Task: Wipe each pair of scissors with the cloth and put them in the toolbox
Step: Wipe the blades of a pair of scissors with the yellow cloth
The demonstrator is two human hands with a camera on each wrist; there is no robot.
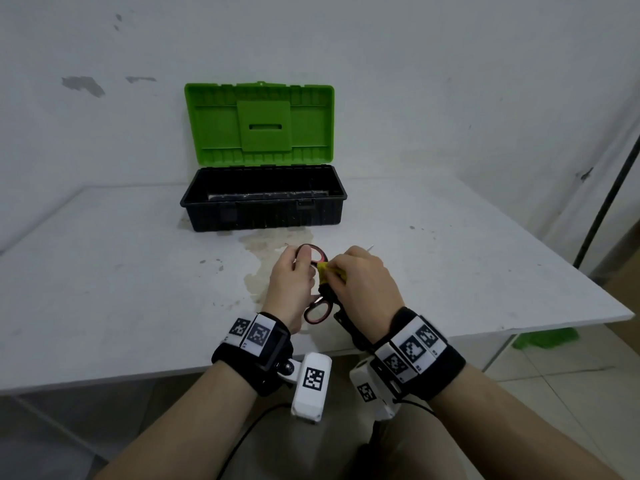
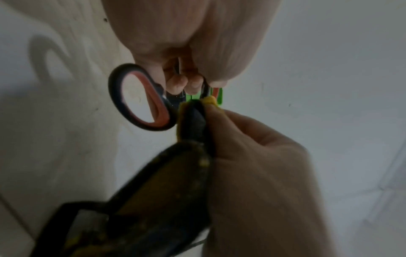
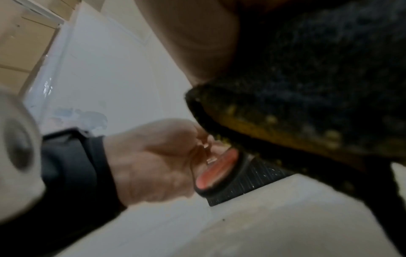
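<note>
My left hand [image 1: 292, 282] grips a pair of scissors [image 1: 318, 311] with black handles lined in red, held just above the white table [image 1: 121, 271]. One handle loop [image 2: 140, 97] sticks out below my curled left fingers [image 2: 182, 81]. My right hand [image 1: 363, 289] holds a yellow and black cloth [image 1: 329, 271] wrapped round the scissors near the handles; the blades are hidden under it. The cloth [image 2: 191, 132] hangs down dark from my right hand [image 2: 263, 173]. The toolbox [image 1: 263, 202], black with an upright green lid [image 1: 259, 124], stands open behind my hands.
A brownish stain [image 1: 263, 258] marks the table between the toolbox and my hands. The table's front edge runs just under my wrists. A dark pole [image 1: 606, 202] leans at the right, and something green [image 1: 543, 337] lies on the floor there.
</note>
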